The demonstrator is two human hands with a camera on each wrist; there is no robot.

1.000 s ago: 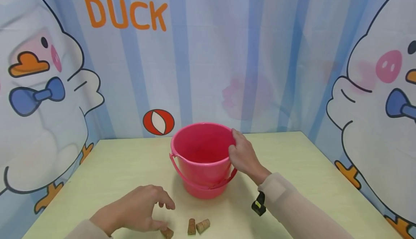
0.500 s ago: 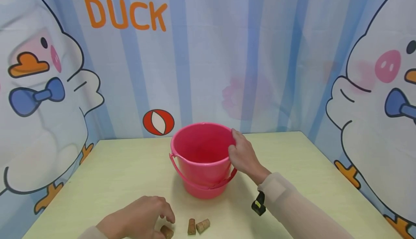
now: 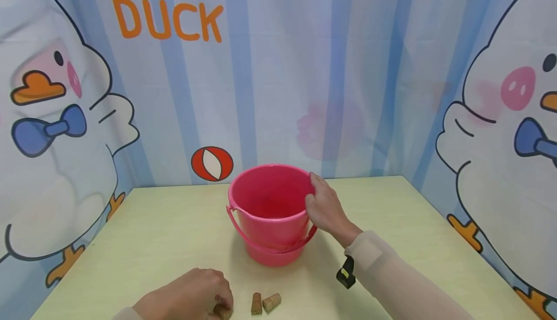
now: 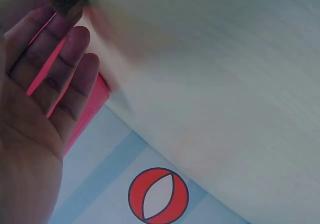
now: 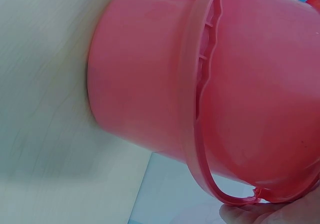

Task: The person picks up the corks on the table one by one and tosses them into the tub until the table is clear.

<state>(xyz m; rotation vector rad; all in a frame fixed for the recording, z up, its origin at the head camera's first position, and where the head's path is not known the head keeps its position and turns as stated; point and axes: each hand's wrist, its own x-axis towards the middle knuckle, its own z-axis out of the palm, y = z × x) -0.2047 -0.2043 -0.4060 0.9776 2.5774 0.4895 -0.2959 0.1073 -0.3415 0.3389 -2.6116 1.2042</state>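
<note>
At the near edge of the head view my left hand (image 3: 191, 293) pinches a brown cork (image 3: 224, 312) between thumb and fingers. The left wrist view shows that cork (image 4: 69, 2) at the fingertips, its other fingers loosely bent. Two more corks lie just right of the hand: one darker cork (image 3: 256, 304) and one lighter, tilted cork (image 3: 271, 302). A pink bucket (image 3: 274, 235) stands upright behind them, its handle (image 5: 192, 84) hanging down in front. My right hand (image 3: 328, 206) grips the bucket's right rim, thumb outside; some fingers are hidden.
The pale yellow table (image 3: 174, 223) carries all of this. A blue striped curtain (image 3: 278, 78) with printed ducks closes off the back and both sides. A black wrist strap (image 3: 346, 272) hangs by the right sleeve (image 3: 391, 276).
My left hand has come down toward the near edge, and its fingers have closed around the leftmost cork. The right hand and the bucket have stayed in place.
</note>
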